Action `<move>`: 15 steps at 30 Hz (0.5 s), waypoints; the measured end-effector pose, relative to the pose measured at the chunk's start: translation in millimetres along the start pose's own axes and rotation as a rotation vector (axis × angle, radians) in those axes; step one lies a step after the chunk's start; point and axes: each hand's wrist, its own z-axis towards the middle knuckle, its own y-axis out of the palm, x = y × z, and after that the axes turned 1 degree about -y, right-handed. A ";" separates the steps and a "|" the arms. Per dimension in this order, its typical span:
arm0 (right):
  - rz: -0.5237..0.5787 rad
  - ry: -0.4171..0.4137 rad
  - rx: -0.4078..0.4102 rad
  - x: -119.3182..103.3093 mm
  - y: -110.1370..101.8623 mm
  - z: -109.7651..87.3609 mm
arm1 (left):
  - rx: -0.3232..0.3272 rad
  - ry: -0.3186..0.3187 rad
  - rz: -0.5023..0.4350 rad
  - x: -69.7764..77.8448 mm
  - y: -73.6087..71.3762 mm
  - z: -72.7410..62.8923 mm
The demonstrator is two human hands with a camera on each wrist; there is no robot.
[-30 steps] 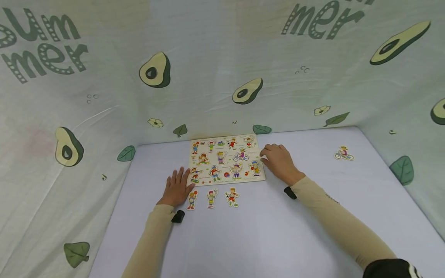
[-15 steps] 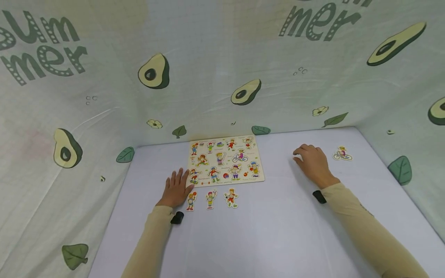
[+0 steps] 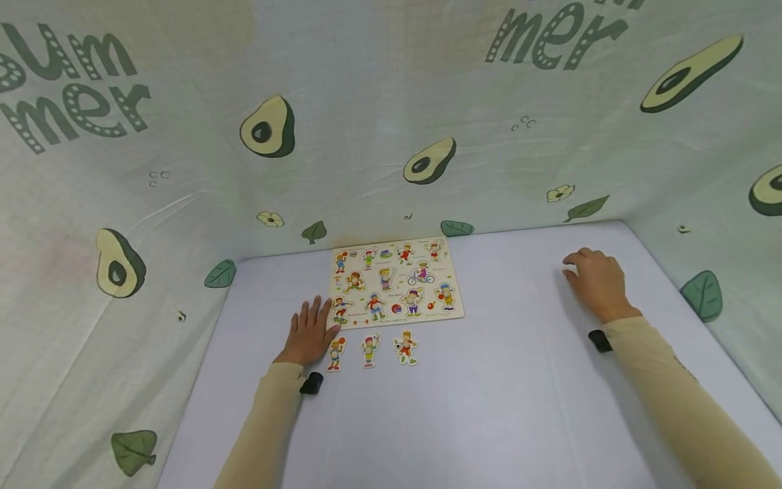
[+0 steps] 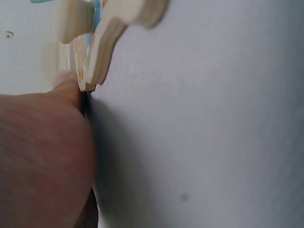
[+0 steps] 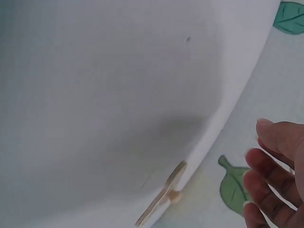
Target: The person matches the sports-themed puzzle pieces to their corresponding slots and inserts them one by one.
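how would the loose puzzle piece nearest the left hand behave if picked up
The piece is likely stiff, as its thick pale edge looks like wood in the left wrist view. It is probably light, being a small cutout. Its raised knob should make it easy to pinch.

Multicoloured figures (image 3: 413, 302) pattern the cream board (image 3: 369, 273).

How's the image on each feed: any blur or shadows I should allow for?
Head view: fairly even light, but most lettering on the board is too small to read; left wrist view: the left hand looms large and blurry, with a dark shadow beside it on the table; right wrist view: dim, with a broad soft shadow across the table, though the right hand is readable.
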 end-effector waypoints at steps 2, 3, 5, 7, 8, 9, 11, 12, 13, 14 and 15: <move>-0.011 0.019 -0.013 10.6 -1.2 0.3 | -0.005 -0.004 -0.002 0.7 -1.0 -0.1; -0.016 0.026 -0.019 15.7 -1.8 0.6 | -0.005 -0.004 -0.002 0.8 -1.3 -0.1; -0.022 0.036 -0.031 23.9 -3.5 0.9 | -0.008 -0.005 -0.002 0.9 -1.6 0.1; -0.027 0.050 -0.050 31.1 -5.0 1.0 | -0.008 -0.004 -0.002 0.7 -1.5 0.2; -0.030 0.058 -0.057 34.1 -5.4 1.2 | -0.007 -0.002 -0.002 0.3 -1.2 0.5; -0.031 0.066 -0.063 36.3 -6.2 1.2 | -0.005 0.001 -0.002 -0.2 -0.8 0.7; -0.034 0.087 -0.078 40.5 -6.9 1.5 | -0.005 0.004 -0.002 -1.2 -0.1 1.3; -0.036 0.096 -0.084 42.9 -6.7 1.8 | -0.005 0.006 -0.003 -1.6 0.3 1.5; -0.038 0.102 -0.088 44.8 -6.6 2.0 | -0.004 0.007 -0.002 -2.0 0.7 1.6; -0.039 0.108 -0.091 46.5 -6.5 2.1 | -0.003 0.009 -0.002 -2.3 1.0 1.7; -0.040 0.115 -0.094 48.2 -6.4 2.1 | -0.001 0.010 -0.003 -2.5 1.3 1.6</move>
